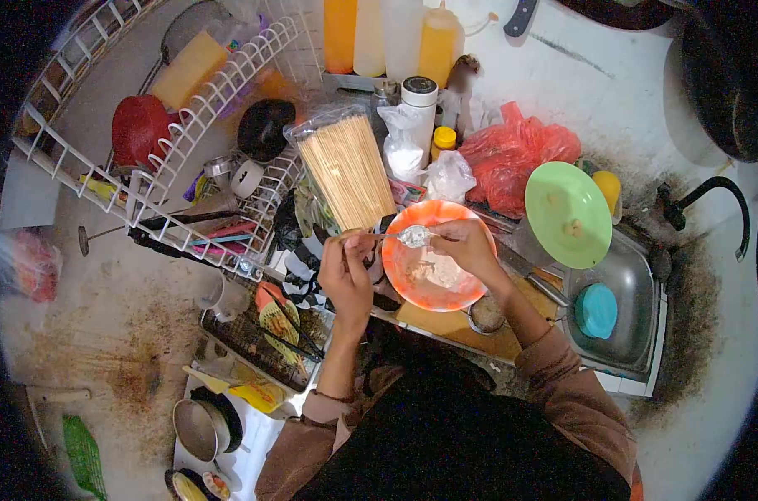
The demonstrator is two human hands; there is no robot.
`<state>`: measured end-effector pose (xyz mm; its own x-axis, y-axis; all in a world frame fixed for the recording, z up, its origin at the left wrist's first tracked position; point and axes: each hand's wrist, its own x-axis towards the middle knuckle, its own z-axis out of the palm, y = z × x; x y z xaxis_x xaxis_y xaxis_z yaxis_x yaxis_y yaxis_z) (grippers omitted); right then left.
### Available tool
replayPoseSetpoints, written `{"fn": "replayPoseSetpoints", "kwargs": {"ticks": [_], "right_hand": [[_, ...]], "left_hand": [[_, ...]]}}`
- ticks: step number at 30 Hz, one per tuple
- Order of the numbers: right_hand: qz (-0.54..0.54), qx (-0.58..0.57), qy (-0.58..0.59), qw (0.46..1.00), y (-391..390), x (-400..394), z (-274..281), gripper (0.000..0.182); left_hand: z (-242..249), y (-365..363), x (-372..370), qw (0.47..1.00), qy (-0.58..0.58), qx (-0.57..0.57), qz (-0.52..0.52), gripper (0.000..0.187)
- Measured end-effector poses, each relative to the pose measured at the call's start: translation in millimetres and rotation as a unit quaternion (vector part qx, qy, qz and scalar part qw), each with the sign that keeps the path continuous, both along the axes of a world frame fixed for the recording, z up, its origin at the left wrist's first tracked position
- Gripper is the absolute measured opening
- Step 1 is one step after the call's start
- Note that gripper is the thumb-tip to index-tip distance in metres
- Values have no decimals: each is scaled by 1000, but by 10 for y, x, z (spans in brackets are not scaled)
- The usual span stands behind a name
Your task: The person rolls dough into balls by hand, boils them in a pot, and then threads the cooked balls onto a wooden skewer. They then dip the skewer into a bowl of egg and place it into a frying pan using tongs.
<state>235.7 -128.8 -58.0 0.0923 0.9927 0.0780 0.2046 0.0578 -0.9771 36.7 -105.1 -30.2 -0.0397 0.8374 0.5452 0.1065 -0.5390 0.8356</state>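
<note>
An orange bowl (437,294) with pale powder or batter in it stands at the centre of the counter. Above its upper left part is a spoon (415,236) heaped with white powder. My left hand (346,271) is closed on the spoon's thin handle, left of the bowl. My right hand (465,247) reaches over the bowl's upper right side, its fingertips pressed together at the edge of the spoon's head; what they pinch, if anything, is too small to make out. A bundle of wooden skewers (347,171) lies behind my left hand.
A green plate (568,215) rests by the steel sink (633,288), which holds a turquoise container (596,311). Behind the bowl are a red plastic bag (517,154), a white flask (419,104) and sauce bottles. A wire rack (203,113) stands left; a pan (201,429) sits lower left.
</note>
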Motion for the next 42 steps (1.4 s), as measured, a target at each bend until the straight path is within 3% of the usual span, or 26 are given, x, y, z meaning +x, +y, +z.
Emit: {"fn": "replayPoseSetpoints", "kwargs": {"ticks": [4, 7, 10, 13, 16, 17, 20, 23, 26, 29, 32, 33, 35, 36, 37, 38, 39, 40, 41, 42], "right_hand": [[4, -4, 44, 999, -7, 110, -38, 20], [-46, 66, -243, 967, -95, 312, 96, 21], [-20, -87, -79, 993, -132, 502, 191, 21], [105, -72, -72, 989, -137, 519, 226, 30], [92, -103, 157, 978, -224, 328, 352, 40], [96, -124, 139, 978, -255, 319, 419, 50], [84, -180, 7, 980, -274, 314, 505, 52], [57, -69, 105, 990, -261, 283, 369, 53], [-6, -70, 182, 981, -259, 194, 364, 51], [-61, -54, 149, 985, -292, 163, 311, 50], [-68, -27, 167, 983, -300, 1, 252, 48], [-46, 93, 149, 983, -285, -105, 184, 39], [-61, 45, 216, 973, -401, -281, 259, 35], [-70, 22, 249, 966, -436, -315, 314, 34], [10, -17, 360, 933, -425, -171, 151, 41], [-2, -2, 326, 945, -446, -165, 234, 45], [-17, 11, 293, 956, -498, -180, 374, 48], [-31, 25, 260, 965, -533, -188, 461, 52], [-49, 58, 99, 992, -580, -129, 499, 60], [-84, 122, 127, 981, -567, -154, 532, 61]], "left_hand": [[-33, -51, 8, 999, -33, -7, 10, 21], [-82, -44, -66, 999, 2, 2, 45, 22], [35, -37, -75, 994, -84, -64, 23, 21], [-120, -4, 15, 999, 43, -28, 9, 17], [-77, 7, 134, 994, 112, -1, 0, 12], [-117, 27, 169, 994, 106, -8, -7, 12], [-168, 101, 183, 993, 114, -28, -19, 15], [-129, 161, 130, 985, 129, -101, -55, 26], [-3, 136, 131, 972, 220, 61, 60, 26], [103, -21, 157, 977, 181, 105, 30, 28], [230, -128, 428, 961, 139, 222, -85, 28], [224, -110, 531, 954, 153, 234, -112, 28], [156, -27, 699, 934, 181, 259, -169, 29], [87, 23, 685, 944, 154, 204, -209, 30], [-1, 90, 642, 949, 126, 148, -249, 31], [-76, 129, 631, 948, 98, 91, -289, 32], [-115, 75, 647, 933, -52, 4, -356, 36], [-110, 89, 654, 933, -121, -60, -334, 42], [-33, 119, 657, 924, -189, -122, -309, 48], [37, 138, 673, 907, -255, -184, -280, 54]]}}
